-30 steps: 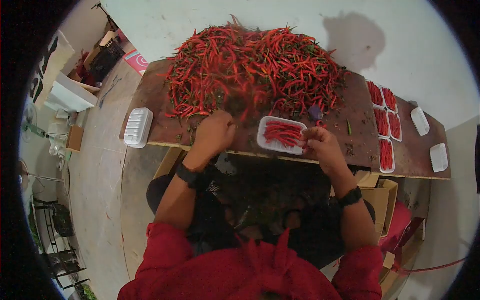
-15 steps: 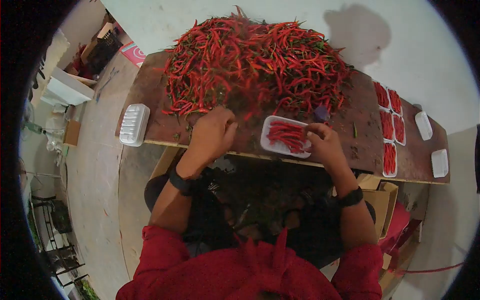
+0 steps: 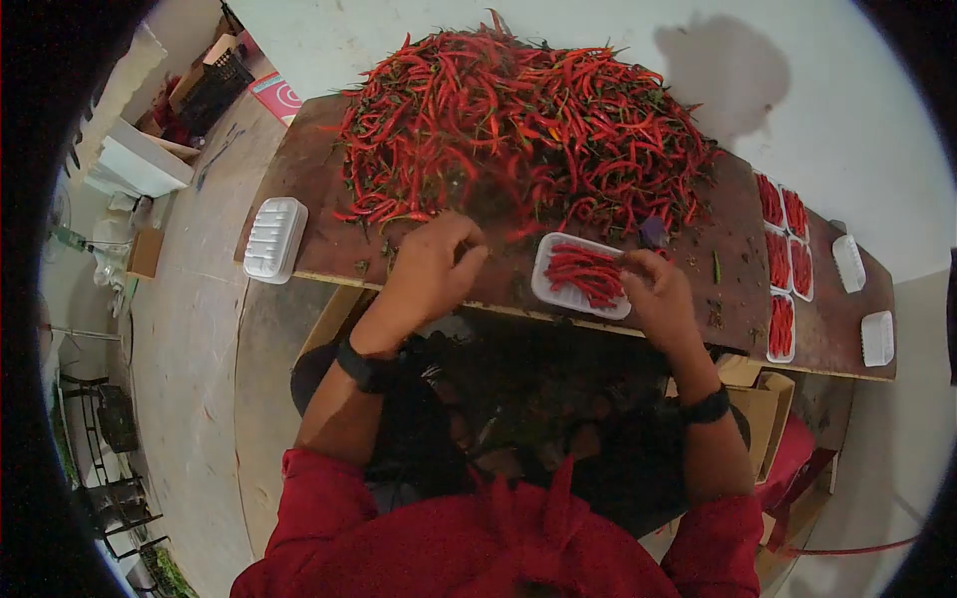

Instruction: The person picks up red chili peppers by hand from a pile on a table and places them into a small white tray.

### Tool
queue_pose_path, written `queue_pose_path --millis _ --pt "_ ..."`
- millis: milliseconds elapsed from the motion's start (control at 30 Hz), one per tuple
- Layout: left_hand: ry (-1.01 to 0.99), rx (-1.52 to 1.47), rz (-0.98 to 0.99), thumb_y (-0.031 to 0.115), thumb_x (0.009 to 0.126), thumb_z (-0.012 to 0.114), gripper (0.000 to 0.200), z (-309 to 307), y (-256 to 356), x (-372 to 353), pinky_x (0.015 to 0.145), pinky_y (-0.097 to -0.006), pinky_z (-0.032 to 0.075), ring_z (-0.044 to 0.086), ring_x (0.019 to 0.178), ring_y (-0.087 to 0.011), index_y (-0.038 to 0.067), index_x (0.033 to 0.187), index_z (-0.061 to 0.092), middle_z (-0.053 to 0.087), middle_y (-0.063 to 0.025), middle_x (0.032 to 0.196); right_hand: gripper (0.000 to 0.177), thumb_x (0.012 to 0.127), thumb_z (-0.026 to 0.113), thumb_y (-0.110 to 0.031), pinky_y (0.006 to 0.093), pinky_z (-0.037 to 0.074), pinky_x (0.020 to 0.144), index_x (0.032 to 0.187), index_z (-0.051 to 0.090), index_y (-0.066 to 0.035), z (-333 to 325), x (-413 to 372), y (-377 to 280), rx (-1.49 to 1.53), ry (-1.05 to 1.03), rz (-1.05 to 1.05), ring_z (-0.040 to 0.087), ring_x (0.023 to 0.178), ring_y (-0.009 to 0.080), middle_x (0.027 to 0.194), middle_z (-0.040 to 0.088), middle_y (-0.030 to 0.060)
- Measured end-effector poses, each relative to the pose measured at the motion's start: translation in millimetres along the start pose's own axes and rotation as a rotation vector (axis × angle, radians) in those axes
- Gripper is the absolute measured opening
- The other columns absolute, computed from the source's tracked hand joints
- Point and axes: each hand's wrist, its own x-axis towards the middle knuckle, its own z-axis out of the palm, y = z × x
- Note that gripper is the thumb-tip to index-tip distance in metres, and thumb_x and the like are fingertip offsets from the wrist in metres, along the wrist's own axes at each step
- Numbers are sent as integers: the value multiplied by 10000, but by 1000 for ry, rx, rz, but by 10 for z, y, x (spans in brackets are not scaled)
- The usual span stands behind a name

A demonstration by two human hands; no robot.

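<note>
A white foam tray point(image 3: 544, 290) with a layer of red chili peppers point(image 3: 583, 273) lies near the table's front edge. My right hand point(image 3: 662, 296) is at the tray's right end, fingers bent together by the pepper tips; whatever they hold is hidden. To the left of the tray, my left hand point(image 3: 435, 267) hovers above the table edge, its fingers curled in toward the thumb. I cannot make out anything inside it. Just beyond both hands rises a big heap of red chilies point(image 3: 518, 130) with green stems.
Upturned white trays point(image 3: 275, 239) are stacked at the table's left end. Several filled trays point(image 3: 781, 327) stand on the right, with two white trays point(image 3: 877, 339) farther out. A small purple object point(image 3: 653, 231) and a green chili point(image 3: 716, 266) lie near my right hand.
The view has shifted slightly, so the table appears a little farther right. Both hands stay in nearly the same places relative to the tray and the heap.
</note>
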Motion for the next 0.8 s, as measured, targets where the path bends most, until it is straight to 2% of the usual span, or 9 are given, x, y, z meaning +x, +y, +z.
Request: queue_pose_path --millis 167,233,300,367,433,533,600,733,800 --pt "-157 -212 -10 106 785 600 112 -35 -6 -35 619 -327 432 546 681 -199 10 833 563 563 -97 748 275 794 592 -133 354 483 761 1037 600 -6 158 -71 -603 64 -8 -178 621 876 268 957 638 142" --pt "-463 -406 -204 117 813 584 116 -112 55 -58 602 -280 411 493 673 -115 8 833 550 533 -55 720 256 778 606 -169 407 478 757 990 619 -26 280 -74 -604 134 -37 -266 624 859 328 939 637 166" --pt "-512 -489 -227 116 819 577 114 -116 57 -110 597 -265 403 477 675 -97 8 840 547 526 -45 721 234 786 592 -166 440 466 751 984 623 -45 488 -97 -446 64 -140 -329 608 838 363 895 631 183" --pt "-562 -574 -251 115 825 569 112 -110 0 -143 593 -250 394 462 677 -80 9 848 544 519 -35 722 244 789 594 -130 385 475 728 1008 622 -27 537 -141 -428 36 -272 -257 619 845 285 896 638 168" --pt "-682 -509 -209 147 861 565 147 -74 -112 -187 695 -268 422 498 793 -101 22 936 545 537 -16 818 256 792 595 -94 331 485 706 1032 621 -10 561 -196 -421 6 -406 -183 629 852 206 896 645 152" --pt "-594 -393 -119 160 855 563 189 80 -94 -272 745 -312 441 549 887 -158 16 978 559 589 -60 899 249 789 597 -118 350 477 683 1020 632 -31 580 -267 -373 -19 -463 -136 638 798 245 828 643 159" --pt "-634 -350 -58 174 851 565 218 137 -6 -284 763 -336 444 567 909 -203 15 999 563 603 -90 925 227 778 584 -185 463 474 704 965 645 -70 567 -299 -357 -110 -397 -208 600 795 385 834 633 184" --pt "-743 -189 63 209 830 582 270 280 -10 -286 770 -382 450 597 890 -305 9 1012 577 620 -159 926 217 774 586 -194 475 475 694 954 650 -92 560 -346 -287 -129 -373 -237 599 788 383 822 634 177" --pt "-724 -181 39 216 820 591 262 316 -4 -276 755 -381 455 604 860 -308 11 984 590 624 -163 896 195 774 593 -157 416 477 674 942 655 -78 520 -368 -331 -236 -354 -196 612 770 349 806 640 159"
